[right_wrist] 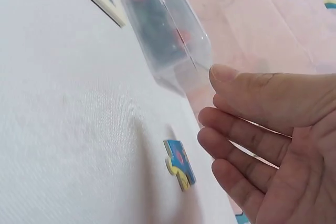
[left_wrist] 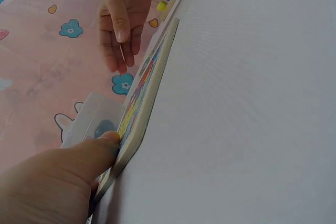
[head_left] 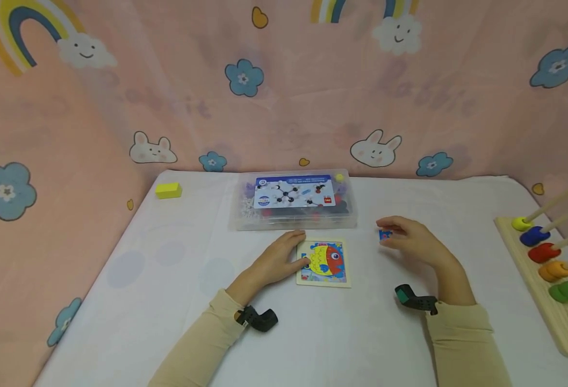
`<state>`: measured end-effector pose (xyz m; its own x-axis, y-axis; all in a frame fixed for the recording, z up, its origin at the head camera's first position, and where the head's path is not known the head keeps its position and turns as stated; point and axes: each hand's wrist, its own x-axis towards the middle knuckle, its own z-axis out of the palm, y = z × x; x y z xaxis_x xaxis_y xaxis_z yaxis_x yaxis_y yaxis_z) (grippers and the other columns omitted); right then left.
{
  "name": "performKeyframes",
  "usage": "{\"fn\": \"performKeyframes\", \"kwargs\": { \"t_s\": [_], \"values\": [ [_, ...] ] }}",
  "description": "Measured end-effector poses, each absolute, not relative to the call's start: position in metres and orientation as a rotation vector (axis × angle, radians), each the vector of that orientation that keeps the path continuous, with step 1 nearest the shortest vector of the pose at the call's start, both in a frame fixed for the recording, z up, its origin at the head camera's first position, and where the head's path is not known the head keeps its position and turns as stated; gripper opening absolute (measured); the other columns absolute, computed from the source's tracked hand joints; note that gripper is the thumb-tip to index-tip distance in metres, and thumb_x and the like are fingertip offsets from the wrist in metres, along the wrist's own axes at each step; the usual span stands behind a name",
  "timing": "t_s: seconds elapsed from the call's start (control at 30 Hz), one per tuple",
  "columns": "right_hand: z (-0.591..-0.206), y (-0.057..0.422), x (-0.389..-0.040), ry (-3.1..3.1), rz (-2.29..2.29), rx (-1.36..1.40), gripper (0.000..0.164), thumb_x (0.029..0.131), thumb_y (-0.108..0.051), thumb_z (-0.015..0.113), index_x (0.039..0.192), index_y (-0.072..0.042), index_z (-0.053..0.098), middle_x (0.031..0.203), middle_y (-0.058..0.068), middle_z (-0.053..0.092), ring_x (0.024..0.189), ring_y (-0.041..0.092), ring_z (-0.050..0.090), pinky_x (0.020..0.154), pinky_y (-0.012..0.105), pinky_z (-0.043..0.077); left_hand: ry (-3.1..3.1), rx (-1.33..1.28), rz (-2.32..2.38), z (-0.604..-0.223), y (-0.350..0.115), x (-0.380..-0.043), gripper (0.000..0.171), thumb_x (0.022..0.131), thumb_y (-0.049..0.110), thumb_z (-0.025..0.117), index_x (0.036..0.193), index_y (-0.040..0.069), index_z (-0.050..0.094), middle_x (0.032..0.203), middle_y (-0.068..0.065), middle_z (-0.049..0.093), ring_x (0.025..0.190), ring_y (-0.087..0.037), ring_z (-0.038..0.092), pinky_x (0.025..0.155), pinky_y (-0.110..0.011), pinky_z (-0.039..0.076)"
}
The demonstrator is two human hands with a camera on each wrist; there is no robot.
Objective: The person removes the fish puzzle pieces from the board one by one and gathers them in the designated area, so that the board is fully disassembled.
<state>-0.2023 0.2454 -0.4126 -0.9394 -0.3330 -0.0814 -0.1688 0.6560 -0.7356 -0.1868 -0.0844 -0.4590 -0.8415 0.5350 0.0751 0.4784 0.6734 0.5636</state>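
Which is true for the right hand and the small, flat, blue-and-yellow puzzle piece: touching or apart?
Apart. The right wrist view shows the puzzle piece with a visible gap of white cloth between it and the right hand.

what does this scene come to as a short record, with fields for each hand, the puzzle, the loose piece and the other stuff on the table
left hand: holds the fish puzzle's left side, thumb on its face
right hand: above the loose piece, fingers apart from it
fish puzzle: flat on the table
loose piece: on the table, blue with some yellow
clear plastic case: behind the puzzle
yellow block: far left
bead stand: wooden, at the right
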Motion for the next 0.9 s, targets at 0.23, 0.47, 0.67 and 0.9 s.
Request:
{"fn": "performKeyframes", "kwargs": {
  "t_s": [0.23,0.47,0.67,0.9],
  "values": [
    [-0.409,0.222,-0.201,2.638,-1.162,-0.494,0.046,0.089,-0.02,0.066,0.129,0.0,0.053,0.13,0.021,0.055,0.122,0.038,0.048,0.105,0.056,0.039,2.786,0.844,0.888,-0.457,-0.085,-0.187,0.062,0.091,0.034,0.063,0.14,0.001,0.044,0.149,-0.009,0.04,0.14,-0.023,0.033,0.115,-0.037,0.03],
    [-0.414,0.199,-0.2,2.606,-1.202,-0.561,0.045,0.089,-0.018,0.065,0.128,0.0,0.053,0.129,0.018,0.057,0.122,0.036,0.049,0.106,0.054,0.038,2.778,0.836,0.9,-0.457,-0.085,-0.186,0.062,0.091,0.034,0.063,0.14,0.001,0.044,0.149,-0.008,0.04,0.14,-0.022,0.033,0.115,-0.037,0.03],
    [-0.419,0.178,-0.2,2.555,-1.232,-0.671,0.044,0.088,-0.014,0.066,0.127,0.001,0.054,0.127,0.017,0.058,0.119,0.035,0.052,0.105,0.053,0.04,2.777,0.833,0.903,-0.459,-0.086,-0.187,0.063,0.091,0.035,0.062,0.141,0.002,0.043,0.149,-0.007,0.039,0.14,-0.022,0.033,0.116,-0.036,0.03],
    [-0.427,0.157,-0.198,2.466,-1.212,-0.642,0.047,0.088,-0.019,0.067,0.13,-0.003,0.054,0.131,0.013,0.057,0.121,0.032,0.052,0.106,0.05,0.041,2.785,0.841,0.887,-0.462,-0.086,-0.189,0.062,0.091,0.036,0.061,0.141,0.003,0.044,0.149,-0.006,0.039,0.14,-0.021,0.033,0.115,-0.036,0.03]
  ]
}}
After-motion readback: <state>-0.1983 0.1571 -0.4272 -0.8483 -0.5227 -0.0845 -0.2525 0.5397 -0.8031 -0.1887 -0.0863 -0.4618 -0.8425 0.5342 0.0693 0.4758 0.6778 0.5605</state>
